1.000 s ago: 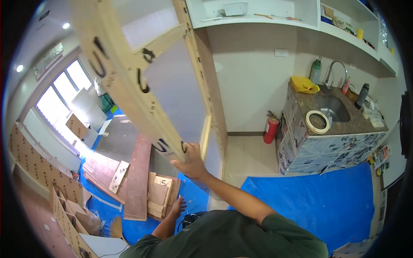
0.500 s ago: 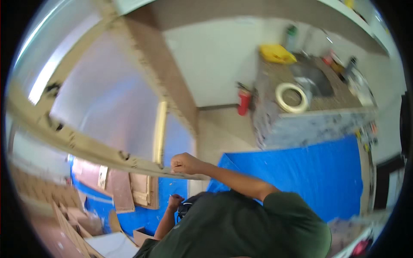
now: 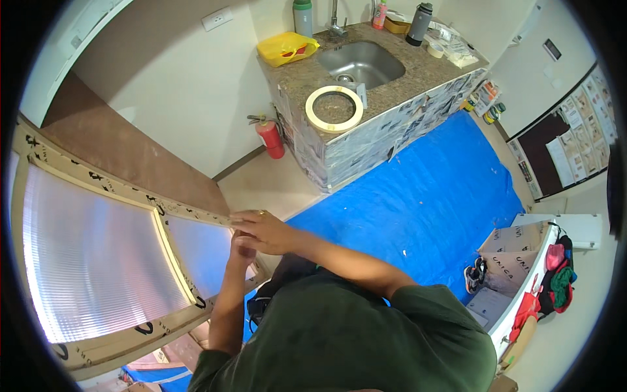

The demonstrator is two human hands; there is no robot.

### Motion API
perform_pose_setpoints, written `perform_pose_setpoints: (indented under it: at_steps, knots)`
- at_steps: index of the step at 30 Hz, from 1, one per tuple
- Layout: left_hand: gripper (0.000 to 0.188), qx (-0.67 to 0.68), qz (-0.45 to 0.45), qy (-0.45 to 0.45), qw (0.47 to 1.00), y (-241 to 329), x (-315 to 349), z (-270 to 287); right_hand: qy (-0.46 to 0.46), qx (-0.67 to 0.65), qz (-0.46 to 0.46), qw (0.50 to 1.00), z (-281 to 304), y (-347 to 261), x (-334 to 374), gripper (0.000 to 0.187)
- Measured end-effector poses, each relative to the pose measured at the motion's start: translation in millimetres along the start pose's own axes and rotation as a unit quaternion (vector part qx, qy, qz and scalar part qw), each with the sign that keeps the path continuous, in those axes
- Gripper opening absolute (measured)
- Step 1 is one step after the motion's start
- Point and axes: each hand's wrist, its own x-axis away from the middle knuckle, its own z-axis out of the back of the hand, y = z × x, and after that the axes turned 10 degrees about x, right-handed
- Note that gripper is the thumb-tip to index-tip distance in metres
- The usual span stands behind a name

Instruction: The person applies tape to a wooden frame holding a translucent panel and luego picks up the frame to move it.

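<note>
My right hand (image 3: 269, 233) reaches across to the left. Its fingers are stretched out, with the fingertips at the corner of a paper-covered frame (image 3: 189, 210). Just beneath them is my left hand (image 3: 242, 247), partly covered by the right; its visible fingers are curled, and what they hold, if anything, is hidden. Ribbed translucent panels (image 3: 98, 242) fill the frame, with a pale yellow strip (image 3: 172, 255) running between them. A ring shows on one finger of the right hand.
A stone counter (image 3: 287, 81) holds a metal sink (image 3: 366, 62), a tape roll (image 3: 313, 124), a yellow bag (image 3: 287, 49) and bottles. A red fire extinguisher (image 3: 270, 138) stands beside it. Blue sheeting (image 3: 405, 196) covers the floor. Shoes (image 3: 475, 276) sit by an open cabinet (image 3: 516, 307) at right.
My view has swung to the right. My left hand has come up from below to meet my right at the frame. The right hand's fist has opened into stretched fingers.
</note>
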Motion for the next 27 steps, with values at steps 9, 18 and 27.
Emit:
perform_pose_setpoints:
  at_steps: [9,18,27]
  knots:
    - [0.079,0.274,0.214,-0.135,0.928,37,-130,-187,0.101,0.231,0.010,0.968,47,39,16,0.067]
    - [0.072,0.075,0.146,-0.198,0.966,158,-162,-147,0.055,0.299,-0.316,0.899,47,157,132,0.028]
    - [0.024,-0.373,0.162,0.175,0.897,89,-98,39,0.032,0.119,-0.166,0.978,72,173,68,0.022]
